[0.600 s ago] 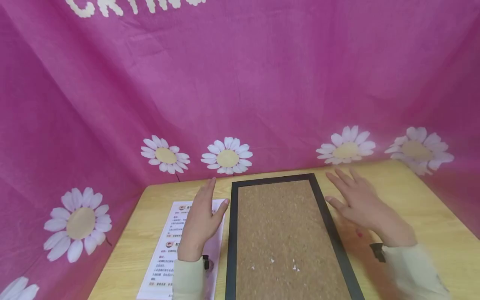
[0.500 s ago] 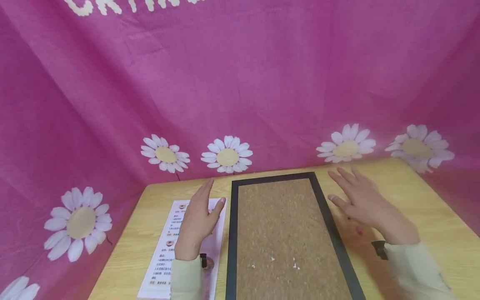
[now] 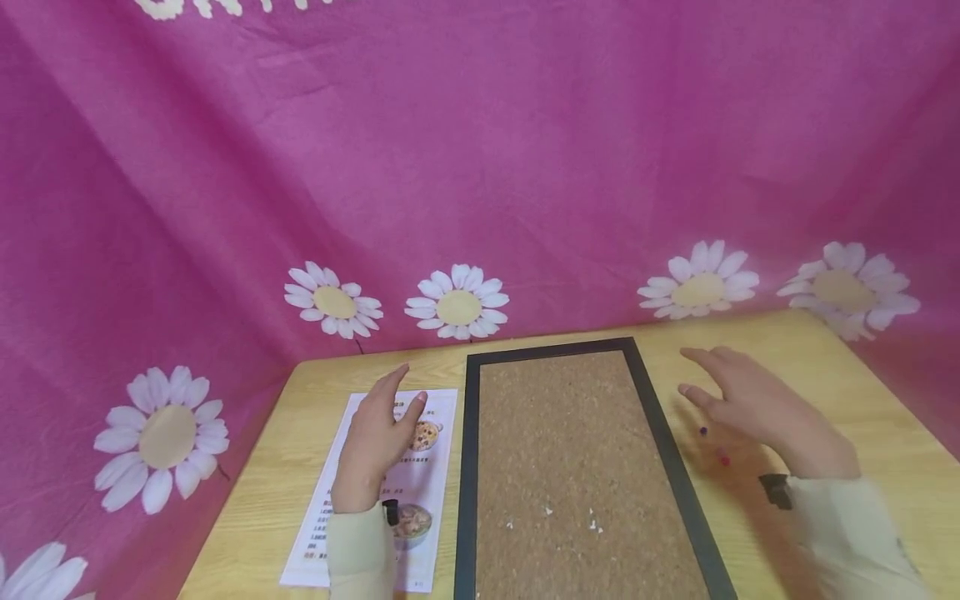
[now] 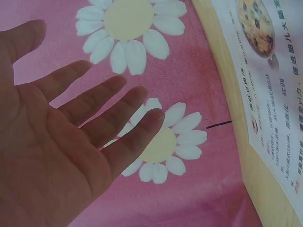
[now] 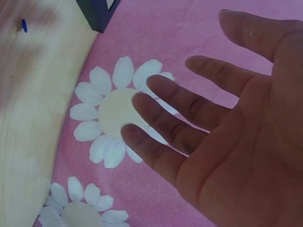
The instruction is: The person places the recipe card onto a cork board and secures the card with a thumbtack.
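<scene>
head view bright | soft shadow on table | sheet print fuzzy | right grip dim

Ahead I observe magenta fabric, hanging in folds at my left, printed with white, yellow-centred daisies and cream lettering above. It borders the far and side edges of a light wood-grain table.

Framed cork board, printed sheet, red piece, dark piece.
Board: flat, black-edged, white specks on nearer half; sheet: flat, just left, text and food pictures (partly covered); pieces: both small, right of board, near each other.
</scene>
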A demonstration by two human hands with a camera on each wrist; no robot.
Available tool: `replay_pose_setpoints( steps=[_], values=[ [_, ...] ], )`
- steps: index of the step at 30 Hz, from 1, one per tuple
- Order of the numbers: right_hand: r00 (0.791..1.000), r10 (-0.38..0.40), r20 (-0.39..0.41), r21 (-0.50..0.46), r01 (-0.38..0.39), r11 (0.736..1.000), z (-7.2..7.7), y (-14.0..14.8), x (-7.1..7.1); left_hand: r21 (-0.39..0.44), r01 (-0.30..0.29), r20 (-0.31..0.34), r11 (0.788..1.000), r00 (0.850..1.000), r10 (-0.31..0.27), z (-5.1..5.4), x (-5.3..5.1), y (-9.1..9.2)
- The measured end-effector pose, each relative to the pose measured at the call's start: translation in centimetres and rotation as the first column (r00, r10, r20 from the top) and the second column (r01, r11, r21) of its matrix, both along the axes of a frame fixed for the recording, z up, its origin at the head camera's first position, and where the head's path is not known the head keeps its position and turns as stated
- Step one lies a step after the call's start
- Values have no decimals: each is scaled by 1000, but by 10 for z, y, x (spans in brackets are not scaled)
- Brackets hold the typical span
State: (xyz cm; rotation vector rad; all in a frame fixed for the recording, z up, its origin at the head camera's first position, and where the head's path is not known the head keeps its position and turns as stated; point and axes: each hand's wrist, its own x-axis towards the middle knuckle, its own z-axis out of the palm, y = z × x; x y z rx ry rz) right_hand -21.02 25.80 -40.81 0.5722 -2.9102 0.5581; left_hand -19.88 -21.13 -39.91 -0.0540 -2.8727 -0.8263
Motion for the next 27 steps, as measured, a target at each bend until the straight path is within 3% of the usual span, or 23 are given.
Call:
replay_pose_setpoints(
  steps=[7, 17, 23, 27],
  values=[
    [999, -7, 35, 11, 7, 1000, -1, 4, -3, 10, -11, 33, 1000, 999, 10, -2, 0, -14],
    [996, -10, 83, 1, 10, 1000, -10, 8, -6, 26, -130, 126, 991, 984, 126, 0, 9, -46],
    [993, -16, 113, -18, 18, 1000, -17, 10, -8, 50, -173, 186, 984, 969, 161, -8, 12, -65],
    [988, -15, 156, -48, 23, 999, -22, 10, -9, 46, -218, 272, 975, 942, 198, -14, 15, -79]
  ],
)
